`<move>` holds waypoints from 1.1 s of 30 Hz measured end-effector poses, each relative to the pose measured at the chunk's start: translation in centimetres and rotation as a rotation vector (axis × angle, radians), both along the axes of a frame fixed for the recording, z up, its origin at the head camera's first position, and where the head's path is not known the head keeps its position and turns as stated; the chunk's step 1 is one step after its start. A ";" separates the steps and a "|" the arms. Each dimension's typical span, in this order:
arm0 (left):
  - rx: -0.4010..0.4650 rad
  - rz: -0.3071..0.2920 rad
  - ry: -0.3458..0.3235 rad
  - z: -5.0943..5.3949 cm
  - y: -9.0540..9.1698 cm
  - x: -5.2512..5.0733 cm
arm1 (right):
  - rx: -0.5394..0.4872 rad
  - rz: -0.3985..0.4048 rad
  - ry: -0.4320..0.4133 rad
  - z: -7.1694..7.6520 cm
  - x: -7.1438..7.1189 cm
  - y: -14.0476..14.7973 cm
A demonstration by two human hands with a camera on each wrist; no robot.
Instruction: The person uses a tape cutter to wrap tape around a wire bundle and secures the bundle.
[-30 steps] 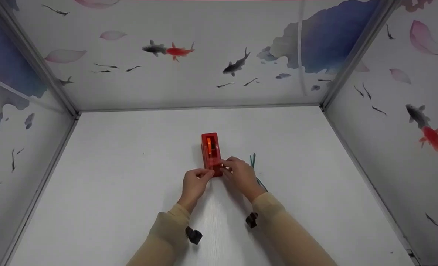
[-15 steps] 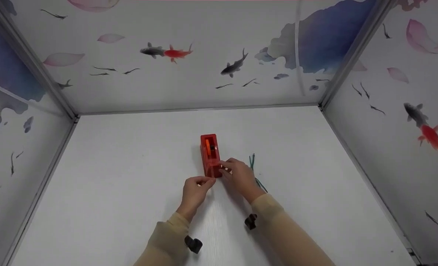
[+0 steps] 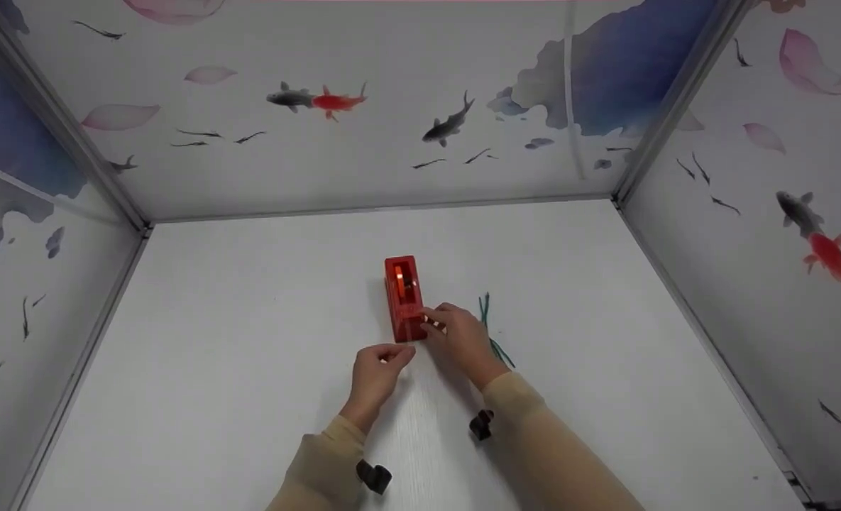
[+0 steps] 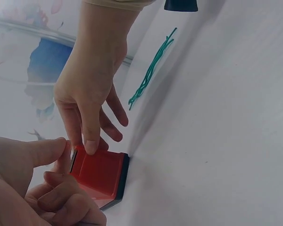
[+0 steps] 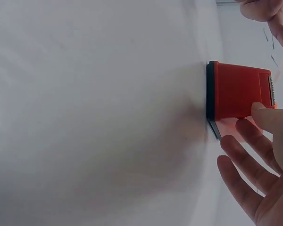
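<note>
A red tape dispenser point(image 3: 407, 323) with an orange roll core inside stands on the white table in the head view. My right hand point(image 3: 465, 339) holds its near right side, and in the right wrist view the thumb point(image 5: 265, 114) lies on the red front beside the toothed cutter. Just in front of the dispenser, my left hand point(image 3: 376, 376) pinches with thumb and index finger what seems to be the end of clear tape point(image 3: 408, 332), hardly visible. In the left wrist view these pinched fingertips point(image 4: 61, 147) are close to the cutter edge.
Several green twist ties point(image 3: 495, 333) lie in a loose bunch right of the right hand. Printed panels point(image 3: 363, 156) with fish and petals wall the table at the back and both sides. Each sleeve carries a small black wrist camera point(image 3: 374, 477).
My left hand has drawn back from the dispenser's front toward the body, still pinching. The right hand keeps its hold on the dispenser, and the view has shifted slightly.
</note>
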State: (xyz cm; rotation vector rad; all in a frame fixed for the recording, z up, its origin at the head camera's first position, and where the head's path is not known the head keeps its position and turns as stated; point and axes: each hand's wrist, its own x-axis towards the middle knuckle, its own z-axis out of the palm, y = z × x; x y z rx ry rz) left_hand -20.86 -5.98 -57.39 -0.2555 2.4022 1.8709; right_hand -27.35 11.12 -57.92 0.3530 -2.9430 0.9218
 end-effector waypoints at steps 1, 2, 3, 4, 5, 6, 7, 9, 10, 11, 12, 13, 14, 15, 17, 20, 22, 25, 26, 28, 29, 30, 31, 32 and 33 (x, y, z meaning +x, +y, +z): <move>-0.001 -0.001 -0.003 0.0 0.0 0.0 | -0.005 -0.004 -0.003 0.0 0.1 0.0; -0.001 -0.001 -0.004 0.0 0.0 0.1 | -0.010 -0.006 -0.008 0.0 0.1 0.0; -0.002 -0.001 -0.005 0.1 -0.1 0.1 | -0.016 -0.007 -0.013 0.0 0.1 0.0; -0.003 0.000 -0.010 0.1 -0.2 0.1 | -0.021 -0.004 -0.017 0.0 0.1 -0.1; -0.006 0.003 -0.012 0.1 -0.3 0.2 | -0.021 -0.002 -0.020 0.0 0.1 -0.2; -0.008 0.006 -0.018 0.1 -0.4 0.3 | -0.024 0.002 -0.026 0.0 0.1 -0.3; -0.010 0.010 -0.018 0.1 -0.5 0.3 | -0.026 0.007 -0.030 -0.1 0.1 -0.4; -0.010 0.017 -0.018 0.0 -0.6 0.6 | -0.029 0.016 -0.032 -0.3 0.3 -0.5; -0.008 0.017 -0.015 -0.1 -0.7 0.7 | -0.031 0.017 -0.031 -0.5 0.4 -0.6; -0.004 0.017 -0.014 -0.2 -0.7 0.7 | -0.034 0.016 -0.030 -0.6 0.5 -0.6; 0.000 0.016 -0.012 -0.3 -0.7 0.8 | -0.043 0.015 -0.031 -0.8 0.7 -0.5; 0.004 0.014 -0.013 -0.4 -0.6 0.9 | -0.047 0.014 -0.030 -0.9 0.8 -0.5; 0.009 0.012 -0.016 -0.4 -0.6 1.0 | -0.052 0.012 -0.031 -1.0 1.0 -0.4; 0.014 0.009 -0.020 -0.5 -0.6 1.0 | -0.056 0.009 -0.032 -1.0 1.1 -0.4; 0.023 0.006 -0.025 -0.5 -0.7 1.0 | -0.058 0.003 -0.042 -0.9 1.1 -0.2; 0.033 0.011 -0.035 -0.4 -0.7 0.9 | -0.125 -0.004 -0.094 -0.5 0.7 0.3; 0.030 0.018 -0.038 -0.3 -0.8 0.8 | -0.212 -0.007 -0.150 0.0 0.4 0.9; 0.021 0.018 -0.054 -0.2 -0.8 0.8 | -0.335 -0.028 -0.226 0.6 0.1 2.4; 0.017 0.013 -0.057 -0.2 -0.8 0.7 | -0.355 -0.041 -0.241 0.8 0.0 2.9; 0.012 -0.004 -0.060 -0.2 -0.7 0.6 | -0.363 -0.067 -0.257 1.1 0.0 4.1; 0.012 -0.009 -0.063 -0.1 -0.7 0.6 | -0.363 -0.077 -0.261 1.2 0.0 4.6; 0.013 -0.014 -0.064 0.0 -0.7 0.6 | -0.356 -0.081 -0.262 1.3 0.0 5.2; 0.014 -0.016 -0.065 0.0 -0.7 0.6 | -0.349 -0.081 -0.265 1.4 0.0 5.7; 0.015 -0.016 -0.065 0.0 -0.7 0.5 | -0.348 -0.075 -0.270 1.5 0.0 6.2; 0.016 -0.015 -0.067 0.1 -0.7 0.5 | -0.346 -0.066 -0.276 1.5 0.1 6.6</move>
